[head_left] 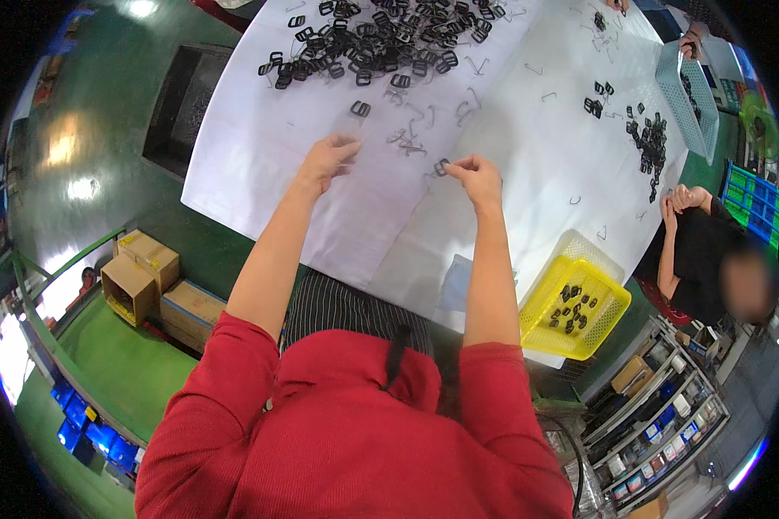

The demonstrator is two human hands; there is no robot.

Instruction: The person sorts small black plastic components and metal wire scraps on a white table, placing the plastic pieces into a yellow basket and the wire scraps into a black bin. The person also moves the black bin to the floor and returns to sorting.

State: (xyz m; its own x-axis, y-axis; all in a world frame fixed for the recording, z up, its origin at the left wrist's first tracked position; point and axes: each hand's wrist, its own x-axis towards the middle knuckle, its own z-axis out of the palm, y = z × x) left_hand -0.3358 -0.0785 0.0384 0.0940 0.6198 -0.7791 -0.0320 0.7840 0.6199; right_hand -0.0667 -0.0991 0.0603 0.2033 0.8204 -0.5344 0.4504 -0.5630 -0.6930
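Observation:
My right hand (478, 180) pinches a small black buckle (441, 167) between thumb and fingertips, just above the white-covered table (264, 164). To its left, my left hand (329, 162) is closed with the fingers drawn together; whatever it may hold is too small and blurred to make out. A single black buckle (360, 109) lies beyond my left hand. Between and past the hands are several thin bent wire pieces (405, 143). Farther off spreads a large heap of black buckles (381, 39).
A yellow basket (599, 340) with black buckles stands at the table's near right edge. A smaller buckle pile (649, 147) lies at the right, near a co-worker's hands (685, 199). Another person's hand (691, 43) touches a pale blue basket (710, 138). Cardboard boxes (151, 259) stand at left.

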